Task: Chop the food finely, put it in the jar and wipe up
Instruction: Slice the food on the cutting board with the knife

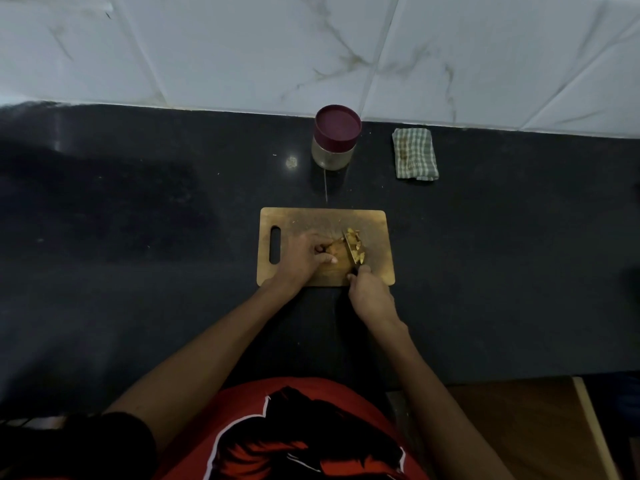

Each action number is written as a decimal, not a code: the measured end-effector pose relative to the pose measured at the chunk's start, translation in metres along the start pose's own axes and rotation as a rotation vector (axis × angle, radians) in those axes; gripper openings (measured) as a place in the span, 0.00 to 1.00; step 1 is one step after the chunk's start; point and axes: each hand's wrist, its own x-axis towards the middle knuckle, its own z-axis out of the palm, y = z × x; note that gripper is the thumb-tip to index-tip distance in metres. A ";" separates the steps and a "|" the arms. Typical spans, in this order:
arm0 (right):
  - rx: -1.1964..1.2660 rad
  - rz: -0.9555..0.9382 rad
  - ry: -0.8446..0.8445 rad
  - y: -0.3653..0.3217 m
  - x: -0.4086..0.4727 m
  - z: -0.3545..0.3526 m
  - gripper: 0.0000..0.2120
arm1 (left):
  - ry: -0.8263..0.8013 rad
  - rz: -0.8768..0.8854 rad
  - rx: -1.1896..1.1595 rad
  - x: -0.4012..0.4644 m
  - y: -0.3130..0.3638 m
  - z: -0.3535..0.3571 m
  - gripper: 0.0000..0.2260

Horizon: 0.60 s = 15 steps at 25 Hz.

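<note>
A wooden cutting board (375,223) with a handle slot lies on the dark counter. On it my left hand (304,254) presses down a brownish piece of food (337,251). My right hand (372,294) grips a knife (350,249) by its handle at the board's near edge, the blade lying against the food. Yellow chopped pieces (356,244) sit just right of the blade. A clear jar (335,140) with a shut maroon lid stands beyond the board. A folded green checked cloth (415,154) lies to the right of the jar.
The black counter (138,220) runs to a white marble-tiled wall (311,46) at the back. A few small crumbs (291,162) lie on the counter left of the jar. My red shirt fills the bottom of the view.
</note>
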 end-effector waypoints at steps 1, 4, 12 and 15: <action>0.012 -0.003 0.015 -0.001 0.000 -0.001 0.11 | 0.005 0.001 -0.001 0.000 0.000 0.000 0.18; 0.051 -0.006 0.019 -0.004 -0.003 -0.001 0.11 | 0.011 0.005 0.013 -0.001 0.000 0.001 0.19; 0.085 -0.050 -0.014 -0.007 -0.011 0.004 0.09 | 0.000 0.034 -0.003 -0.002 -0.001 -0.002 0.14; 0.087 -0.045 -0.018 -0.008 -0.011 0.003 0.10 | -0.018 0.015 -0.006 0.000 -0.002 -0.002 0.13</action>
